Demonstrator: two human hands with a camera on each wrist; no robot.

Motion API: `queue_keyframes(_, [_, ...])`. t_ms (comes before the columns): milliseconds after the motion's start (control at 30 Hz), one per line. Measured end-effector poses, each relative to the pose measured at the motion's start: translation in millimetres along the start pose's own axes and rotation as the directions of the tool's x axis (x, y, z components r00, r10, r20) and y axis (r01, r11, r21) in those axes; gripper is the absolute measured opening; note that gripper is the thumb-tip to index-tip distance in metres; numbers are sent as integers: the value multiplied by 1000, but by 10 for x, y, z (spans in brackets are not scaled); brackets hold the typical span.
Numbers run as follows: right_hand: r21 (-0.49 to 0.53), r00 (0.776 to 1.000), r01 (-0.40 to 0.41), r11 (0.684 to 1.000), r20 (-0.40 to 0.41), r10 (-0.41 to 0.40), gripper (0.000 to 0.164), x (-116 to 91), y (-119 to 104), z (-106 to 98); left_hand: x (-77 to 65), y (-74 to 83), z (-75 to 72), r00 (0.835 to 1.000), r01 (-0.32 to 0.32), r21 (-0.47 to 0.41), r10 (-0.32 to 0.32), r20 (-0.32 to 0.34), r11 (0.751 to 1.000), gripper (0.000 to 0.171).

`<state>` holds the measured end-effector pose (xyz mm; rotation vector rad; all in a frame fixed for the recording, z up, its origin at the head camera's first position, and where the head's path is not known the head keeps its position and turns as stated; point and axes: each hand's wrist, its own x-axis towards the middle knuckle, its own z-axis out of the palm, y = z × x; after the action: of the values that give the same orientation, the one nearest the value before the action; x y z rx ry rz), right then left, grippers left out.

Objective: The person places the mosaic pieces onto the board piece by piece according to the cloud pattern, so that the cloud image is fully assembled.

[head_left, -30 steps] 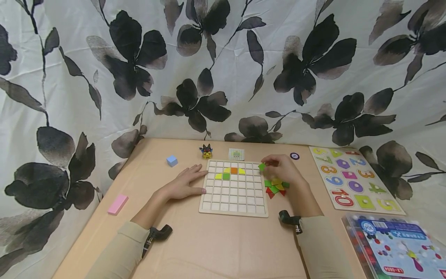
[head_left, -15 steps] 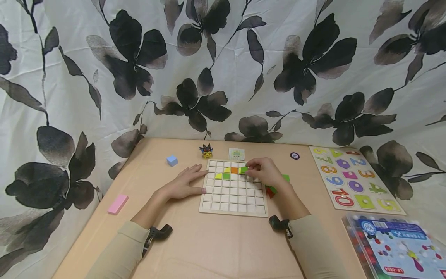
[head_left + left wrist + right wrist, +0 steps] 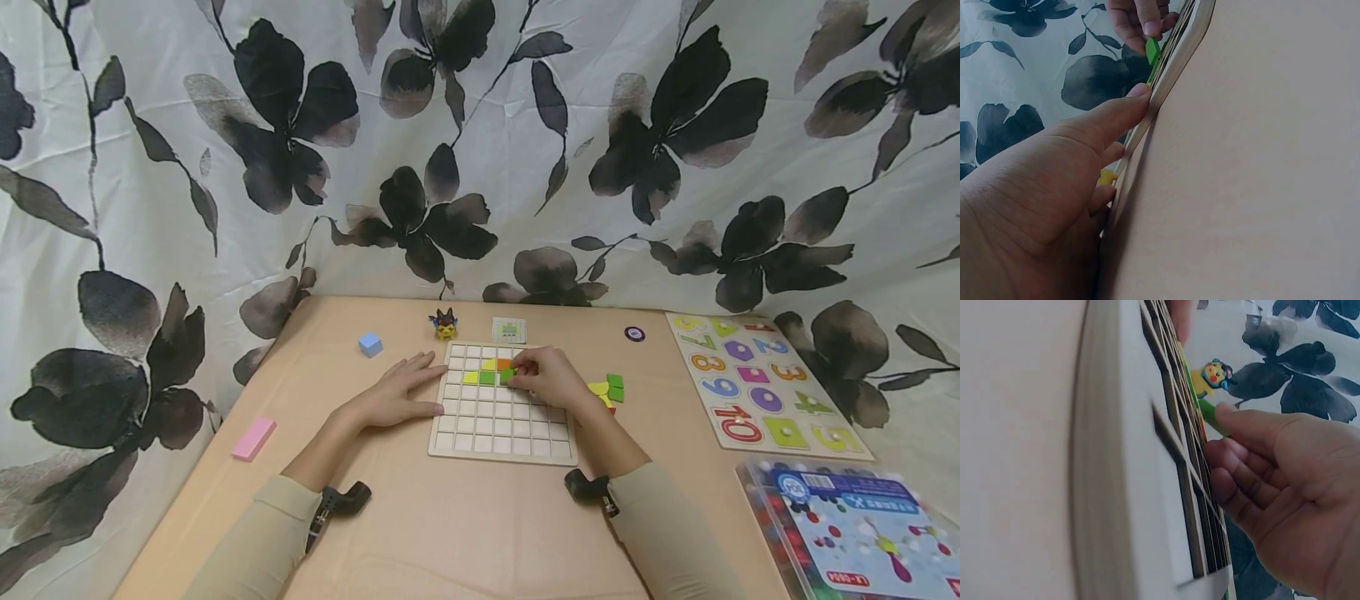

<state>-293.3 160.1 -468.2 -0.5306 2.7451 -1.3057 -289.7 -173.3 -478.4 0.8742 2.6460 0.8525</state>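
Observation:
A wooden grid board (image 3: pixel 502 459) lies on the table. Yellow (image 3: pixel 470 377), green (image 3: pixel 487 378) and orange (image 3: pixel 504 364) tiles sit in its upper cells. My left hand (image 3: pixel 393 396) rests at the board's left edge, fingers extended, thumb on the rim. Between thumb and fingers my right hand (image 3: pixel 551 379) pinches a green tile (image 3: pixel 507 377), just right of the placed green one. The left wrist view shows this pinched green tile (image 3: pixel 1152 51) tilted above the board. Part of the upper right cells is hidden by the right hand.
Loose yellow and green tiles (image 3: pixel 615 388) lie right of the board, partly behind the right arm. Beyond the board are a patterned card (image 3: pixel 509 332) and a small figure (image 3: pixel 446 325). A blue cube (image 3: pixel 371 346), pink block (image 3: pixel 253 440), number board (image 3: pixel 765 392) and plastic case (image 3: pixel 855 525) surround it.
My right hand has carried the green tile leftward from beside the tile pile, over the board's upper right, to the cell beside the placed green tile. The left hand stays put.

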Motion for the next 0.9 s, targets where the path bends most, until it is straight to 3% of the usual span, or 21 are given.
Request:
queue_keyframes(333, [-80,1000,-5,997,26,7,20,18,-31,96,-3,-21,1,1000,6,2,-6,2,1000,79])
queue_keyframes(567, [-73,999,-6,997,36,9,27,30,-28,100,-6,-18,-4,1000,10,1,-10,5,1000,80])
queue_keyframes(900, [5,996,64,998,61,-65,33,-11,-11,-128,7,-45,6,1000,20,6,-20,9,1000,80])
